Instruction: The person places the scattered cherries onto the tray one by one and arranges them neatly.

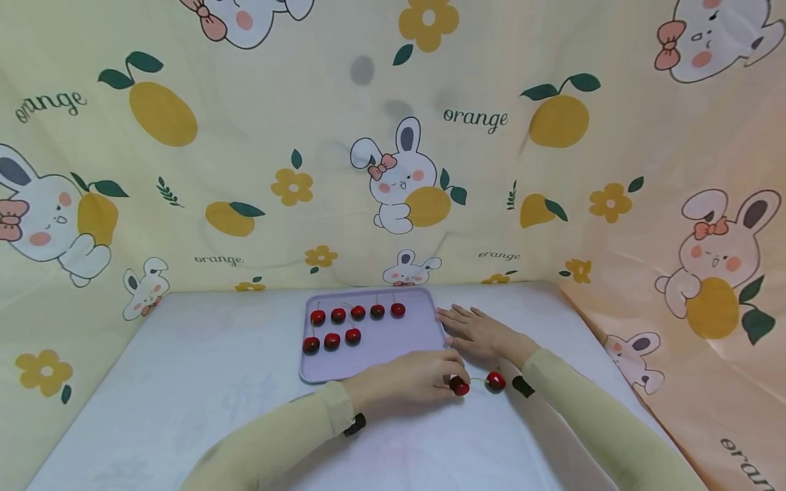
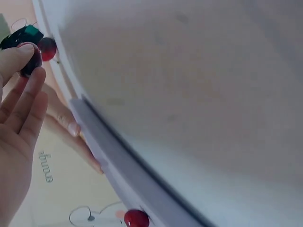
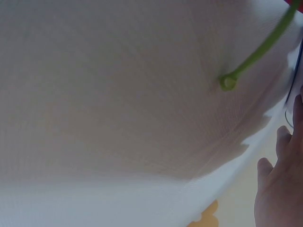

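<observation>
My left hand point(image 1: 414, 376) is just off the near right corner of the lilac tray point(image 1: 405, 344). It pinches a dark red cherry point(image 2: 31, 60) between thumb and fingertips. A second cherry point(image 1: 495, 382) with a green stem lies on the table to the right of it. Flat and with straight fingers, my right hand point(image 1: 485, 335) rests beside the tray's right edge, its fingertips at the rim. Several red cherries point(image 1: 338, 316) sit in two rows on the left and back of the tray. In the right wrist view, a green stem point(image 3: 258, 53) stands out near the right hand.
A white-covered table point(image 1: 233, 382) bears the tray. Behind it and to the sides hangs a cream cloth point(image 1: 344, 88) printed with rabbits and oranges. Dark bands point(image 1: 355, 425) sit at both wrists.
</observation>
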Action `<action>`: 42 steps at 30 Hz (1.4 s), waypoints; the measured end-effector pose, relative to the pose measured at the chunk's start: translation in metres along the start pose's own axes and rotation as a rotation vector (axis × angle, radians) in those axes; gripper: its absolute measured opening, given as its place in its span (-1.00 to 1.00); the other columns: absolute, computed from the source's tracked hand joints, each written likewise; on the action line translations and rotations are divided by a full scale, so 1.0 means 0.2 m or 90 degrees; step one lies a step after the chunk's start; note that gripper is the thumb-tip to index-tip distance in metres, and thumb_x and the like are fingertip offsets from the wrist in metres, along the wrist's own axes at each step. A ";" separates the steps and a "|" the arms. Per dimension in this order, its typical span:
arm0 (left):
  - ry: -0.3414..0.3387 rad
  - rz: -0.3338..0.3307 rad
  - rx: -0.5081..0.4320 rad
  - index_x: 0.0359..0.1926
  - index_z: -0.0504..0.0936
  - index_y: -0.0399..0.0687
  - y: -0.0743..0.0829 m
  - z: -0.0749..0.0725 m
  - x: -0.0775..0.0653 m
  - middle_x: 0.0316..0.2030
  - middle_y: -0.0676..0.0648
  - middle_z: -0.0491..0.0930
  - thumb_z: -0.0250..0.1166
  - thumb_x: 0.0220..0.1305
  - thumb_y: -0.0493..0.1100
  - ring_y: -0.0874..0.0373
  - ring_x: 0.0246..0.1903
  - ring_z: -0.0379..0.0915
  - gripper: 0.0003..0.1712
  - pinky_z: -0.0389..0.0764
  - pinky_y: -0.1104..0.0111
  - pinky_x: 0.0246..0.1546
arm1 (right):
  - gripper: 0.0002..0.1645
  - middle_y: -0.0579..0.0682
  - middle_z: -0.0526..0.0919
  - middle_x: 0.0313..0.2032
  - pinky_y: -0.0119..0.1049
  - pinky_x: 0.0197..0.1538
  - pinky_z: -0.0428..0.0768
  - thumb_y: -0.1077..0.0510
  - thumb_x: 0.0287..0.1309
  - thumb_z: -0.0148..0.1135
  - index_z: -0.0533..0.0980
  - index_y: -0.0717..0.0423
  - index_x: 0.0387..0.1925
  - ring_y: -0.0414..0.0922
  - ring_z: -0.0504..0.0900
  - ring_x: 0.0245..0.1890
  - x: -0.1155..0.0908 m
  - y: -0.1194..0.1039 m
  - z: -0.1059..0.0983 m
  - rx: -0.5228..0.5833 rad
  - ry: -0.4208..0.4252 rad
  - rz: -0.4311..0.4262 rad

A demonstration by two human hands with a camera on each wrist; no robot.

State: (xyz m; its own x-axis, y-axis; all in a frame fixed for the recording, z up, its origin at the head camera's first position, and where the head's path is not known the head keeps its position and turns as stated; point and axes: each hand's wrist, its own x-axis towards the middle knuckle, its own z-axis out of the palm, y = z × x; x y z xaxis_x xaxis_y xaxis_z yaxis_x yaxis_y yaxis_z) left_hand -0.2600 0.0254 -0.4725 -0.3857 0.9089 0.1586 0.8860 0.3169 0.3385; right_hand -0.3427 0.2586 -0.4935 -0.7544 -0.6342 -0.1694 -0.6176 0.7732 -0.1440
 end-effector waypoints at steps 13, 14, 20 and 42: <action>0.076 -0.120 0.007 0.16 0.67 0.13 -0.11 -0.10 -0.14 0.11 0.12 0.57 0.43 0.36 -0.07 0.36 -0.05 0.56 -0.63 0.54 0.59 -0.01 | -0.17 -0.09 0.00 0.64 0.26 0.58 -0.08 -0.32 0.57 -0.12 0.02 -0.11 0.66 0.14 -0.08 0.63 0.00 0.00 0.00 -0.002 -0.001 0.008; 0.084 -0.131 0.006 0.15 0.68 0.13 -0.12 -0.10 -0.16 0.09 0.13 0.57 0.44 0.35 -0.06 0.35 -0.05 0.55 -0.63 0.55 0.58 -0.04 | -0.17 -0.08 0.02 0.64 0.27 0.58 -0.07 -0.32 0.57 -0.11 0.03 -0.10 0.66 0.15 -0.06 0.63 0.00 0.00 0.00 -0.002 0.003 0.007; 0.117 -0.195 -0.006 0.13 0.68 0.18 -0.18 -0.17 -0.25 0.05 0.15 0.57 0.46 0.33 -0.01 0.28 -0.06 0.56 -0.63 0.63 0.44 -0.03 | -0.16 -0.10 0.01 0.64 0.25 0.59 -0.08 -0.33 0.56 -0.11 0.02 -0.12 0.66 0.14 -0.08 0.63 0.00 0.00 0.01 0.010 0.000 0.021; 0.123 -0.320 0.103 0.00 0.74 0.02 -0.43 -0.27 -0.41 -0.15 0.09 0.64 0.56 0.22 0.01 0.19 -0.25 0.50 -0.63 0.59 0.17 0.04 | -0.15 -0.10 -0.03 0.65 0.22 0.60 -0.11 -0.34 0.56 -0.12 0.00 -0.13 0.67 0.12 -0.13 0.64 0.00 -0.02 0.00 0.022 -0.013 0.033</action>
State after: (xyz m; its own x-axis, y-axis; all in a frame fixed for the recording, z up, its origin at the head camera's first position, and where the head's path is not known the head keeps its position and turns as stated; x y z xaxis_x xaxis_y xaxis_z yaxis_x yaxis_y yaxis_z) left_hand -0.3187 -0.0920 -0.4646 -0.7977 0.5734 0.1866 0.6028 0.7501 0.2720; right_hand -0.3412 0.2560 -0.4927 -0.7801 -0.5938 -0.1970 -0.5699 0.8044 -0.1675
